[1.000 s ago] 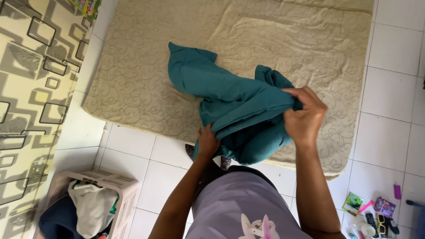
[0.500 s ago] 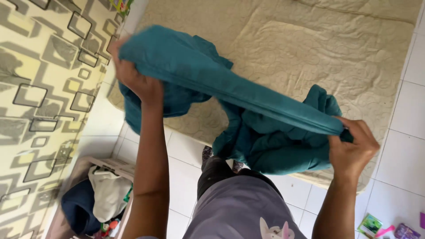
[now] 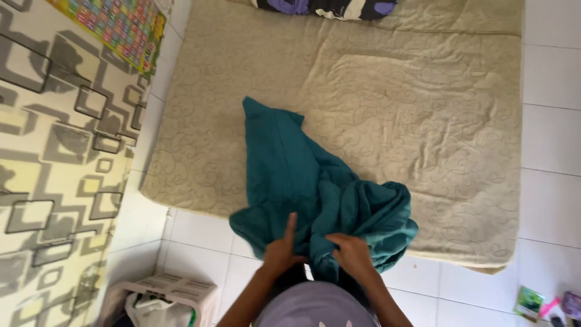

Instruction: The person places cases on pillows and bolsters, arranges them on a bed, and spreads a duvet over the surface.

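Observation:
A teal cloth garment (image 3: 305,184) lies bunched over the near edge of a beige quilted mattress (image 3: 423,103), one end stretched toward the mattress middle. My left hand (image 3: 282,248) grips the garment's near edge, one finger pointing up along the fabric. My right hand (image 3: 351,253) pinches the folds close beside it. Both hands sit low in the head view, just in front of my lavender shirt (image 3: 315,309).
A pale plastic laundry basket (image 3: 166,290) with clothes stands at the lower left on the white tiled floor (image 3: 551,139). A patterned wall (image 3: 48,157) runs along the left. A dark patterned pillow (image 3: 327,7) lies at the mattress's far end. Small colourful items (image 3: 538,303) sit at the lower right.
My hands, spread wide apart with the garment stretched in the air, have come together at its near edge. The garment has dropped onto the mattress.

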